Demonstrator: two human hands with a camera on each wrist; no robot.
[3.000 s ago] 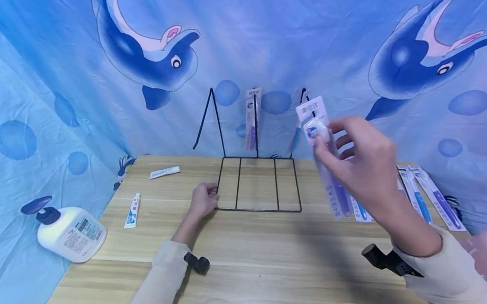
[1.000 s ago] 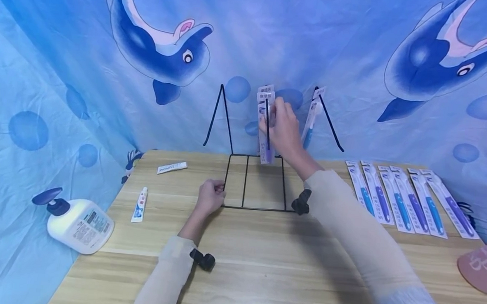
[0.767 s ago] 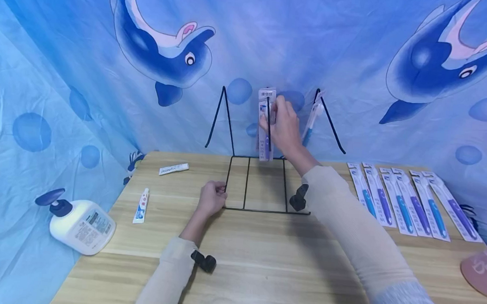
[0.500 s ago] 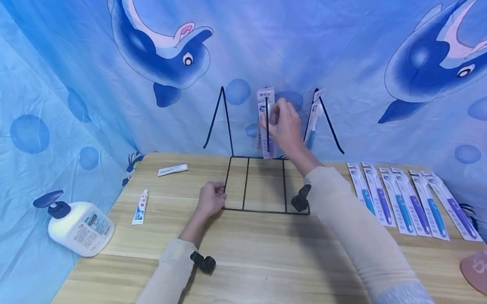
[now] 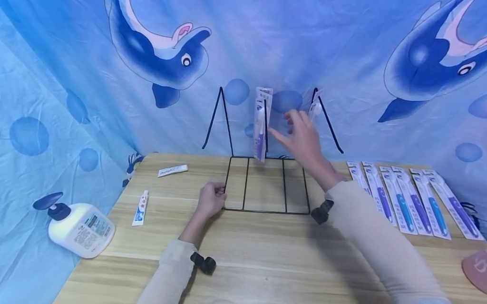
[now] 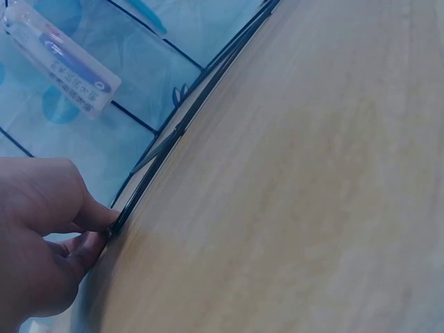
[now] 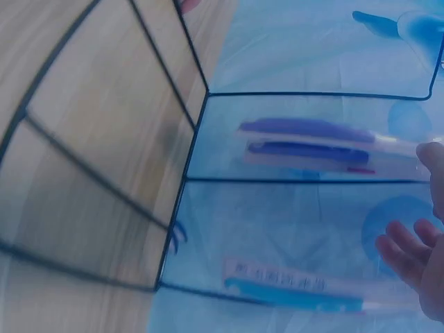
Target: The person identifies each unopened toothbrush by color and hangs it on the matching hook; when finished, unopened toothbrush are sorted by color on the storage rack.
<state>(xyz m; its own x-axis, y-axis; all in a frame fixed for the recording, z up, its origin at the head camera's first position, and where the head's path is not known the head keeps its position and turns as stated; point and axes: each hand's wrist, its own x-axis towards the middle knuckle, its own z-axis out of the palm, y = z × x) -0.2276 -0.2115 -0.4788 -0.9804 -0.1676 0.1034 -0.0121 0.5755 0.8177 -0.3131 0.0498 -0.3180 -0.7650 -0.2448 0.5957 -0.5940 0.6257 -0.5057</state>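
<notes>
In the head view a black wire rack (image 5: 264,212) stands at the table's back, with upright hooks. My left hand (image 5: 211,200) pinches its front left corner, as the left wrist view also shows on the wire (image 6: 147,182). Two packaged toothbrushes, the front one purple (image 5: 260,136), hang one behind the other on the middle hook. Just right of them, apart, is my right hand (image 5: 301,138), fingers spread and holding nothing. A blue packaged toothbrush (image 7: 298,300) hangs on the right hook, partly hidden by that hand in the head view. The left hook bears nothing.
Several packaged toothbrushes (image 5: 411,202) lie in a row on the right of the table, near a pink container (image 5: 486,269). On the left are a white pump bottle (image 5: 81,231) and two small tubes, one white (image 5: 173,170), one blue and white (image 5: 141,208). A dolphin-print curtain hangs behind.
My right hand has carried the purple toothbrush left onto the middle hook, let go and drawn back to the right. My left hand has stayed on the rack's corner.
</notes>
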